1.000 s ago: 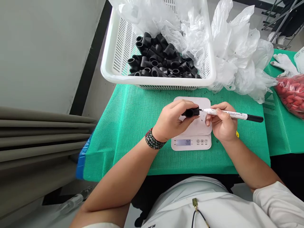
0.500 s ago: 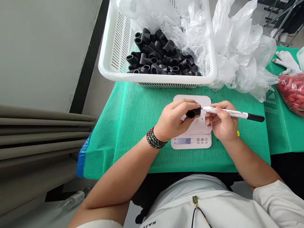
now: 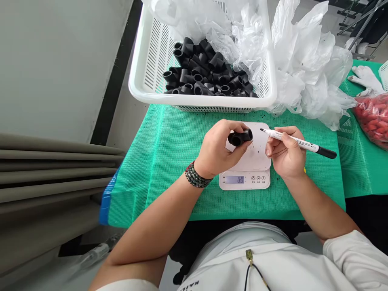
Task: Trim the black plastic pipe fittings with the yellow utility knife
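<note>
My left hand [image 3: 220, 147] grips a black plastic pipe fitting [image 3: 241, 137] between fingers and thumb, above a white digital scale [image 3: 245, 180]. My right hand [image 3: 286, 155] holds a white marker pen [image 3: 292, 140] with a black cap end, its tip close to the fitting but apart from it. Both hands hover over the scale's platform, which has black specks on it. Behind them, a white slotted plastic basket [image 3: 200, 101] holds a pile of black tee fittings [image 3: 206, 68], partly covered by clear plastic film.
A green mesh mat [image 3: 151, 194] lies under the scale and basket. Clear plastic bagging [image 3: 306, 68] spills to the right of the basket. At far right are a bag of red parts [image 3: 374, 117] and a white glove [image 3: 365, 79]. Grey curtains [image 3: 51, 178] hang at left.
The fitting has turned in my left hand, its open end now facing me, and lifted slightly. The marker tip has moved away from the fitting toward the upper right.
</note>
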A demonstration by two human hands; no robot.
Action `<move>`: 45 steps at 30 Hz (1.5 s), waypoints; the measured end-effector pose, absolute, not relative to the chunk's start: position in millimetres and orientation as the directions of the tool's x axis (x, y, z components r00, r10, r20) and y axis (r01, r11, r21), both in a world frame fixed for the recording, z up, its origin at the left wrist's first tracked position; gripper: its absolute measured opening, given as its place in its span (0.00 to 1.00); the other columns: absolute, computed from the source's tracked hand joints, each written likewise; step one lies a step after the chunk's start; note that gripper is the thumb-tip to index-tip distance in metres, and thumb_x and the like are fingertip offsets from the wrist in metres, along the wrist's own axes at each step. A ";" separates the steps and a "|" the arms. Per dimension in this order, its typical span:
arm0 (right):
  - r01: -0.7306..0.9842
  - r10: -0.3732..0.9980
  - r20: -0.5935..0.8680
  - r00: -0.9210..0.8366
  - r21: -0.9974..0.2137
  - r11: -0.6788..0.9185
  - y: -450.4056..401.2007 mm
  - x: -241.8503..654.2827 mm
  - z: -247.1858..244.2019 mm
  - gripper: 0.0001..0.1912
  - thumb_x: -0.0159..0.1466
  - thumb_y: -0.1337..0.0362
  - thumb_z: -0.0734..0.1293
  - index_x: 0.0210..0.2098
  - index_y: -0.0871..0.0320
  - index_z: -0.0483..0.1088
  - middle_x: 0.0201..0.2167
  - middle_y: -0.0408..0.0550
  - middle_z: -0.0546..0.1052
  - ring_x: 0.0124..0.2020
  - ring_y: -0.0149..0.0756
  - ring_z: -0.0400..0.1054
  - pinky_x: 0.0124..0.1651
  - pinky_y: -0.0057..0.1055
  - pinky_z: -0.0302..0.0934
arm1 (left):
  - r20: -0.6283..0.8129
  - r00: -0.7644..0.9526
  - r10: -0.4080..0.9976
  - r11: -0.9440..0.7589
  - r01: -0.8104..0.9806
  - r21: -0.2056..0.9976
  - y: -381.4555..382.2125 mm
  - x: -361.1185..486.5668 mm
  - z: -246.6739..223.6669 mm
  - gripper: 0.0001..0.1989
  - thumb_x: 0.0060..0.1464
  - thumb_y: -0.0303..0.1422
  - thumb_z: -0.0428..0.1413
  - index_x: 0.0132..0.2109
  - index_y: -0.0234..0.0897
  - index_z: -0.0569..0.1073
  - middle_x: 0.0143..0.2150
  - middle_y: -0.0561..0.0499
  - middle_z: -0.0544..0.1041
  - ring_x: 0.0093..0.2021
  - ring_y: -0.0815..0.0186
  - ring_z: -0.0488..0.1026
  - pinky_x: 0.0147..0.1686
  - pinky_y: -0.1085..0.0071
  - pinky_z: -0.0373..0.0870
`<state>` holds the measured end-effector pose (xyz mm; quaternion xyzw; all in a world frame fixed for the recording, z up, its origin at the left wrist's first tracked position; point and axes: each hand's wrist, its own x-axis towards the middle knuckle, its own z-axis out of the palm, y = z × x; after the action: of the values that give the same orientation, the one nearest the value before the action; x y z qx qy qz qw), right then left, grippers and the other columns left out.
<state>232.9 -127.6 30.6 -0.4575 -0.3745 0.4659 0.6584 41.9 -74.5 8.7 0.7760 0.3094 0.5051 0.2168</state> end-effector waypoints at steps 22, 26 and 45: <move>0.016 0.891 0.413 0.191 -0.908 0.418 -135.8 238.2 18.8 0.05 0.70 0.59 0.74 0.42 0.52 0.78 0.27 0.38 0.80 0.22 0.31 0.74 0.23 0.29 0.68 | 0.708 0.307 0.636 -0.771 0.286 0.569 -69.4 43.0 -0.8 0.14 0.65 0.35 0.67 0.52 0.40 0.72 0.47 0.47 0.86 0.46 0.61 0.82 0.45 0.64 0.82; 0.073 0.881 0.439 0.178 -0.898 0.433 -137.4 239.8 16.5 0.04 0.70 0.61 0.74 0.44 0.52 0.78 0.28 0.38 0.81 0.23 0.31 0.75 0.24 0.29 0.68 | 0.720 0.355 0.596 -0.801 0.318 0.507 -68.2 43.0 -1.2 0.13 0.67 0.36 0.66 0.53 0.41 0.73 0.47 0.49 0.87 0.46 0.61 0.82 0.44 0.64 0.82; 0.095 0.849 0.502 0.167 -0.865 0.493 -135.3 239.0 17.2 0.02 0.72 0.61 0.73 0.41 0.52 0.78 0.26 0.38 0.78 0.22 0.32 0.73 0.25 0.31 0.68 | 0.807 0.305 0.506 -0.854 0.307 0.420 -68.4 44.1 2.8 0.13 0.64 0.34 0.69 0.51 0.42 0.74 0.47 0.51 0.88 0.42 0.63 0.79 0.39 0.66 0.81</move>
<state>239.0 -135.3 17.2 -0.4100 -0.5755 0.2925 0.6443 44.1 -68.4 2.8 0.8024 0.2534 0.5321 0.0936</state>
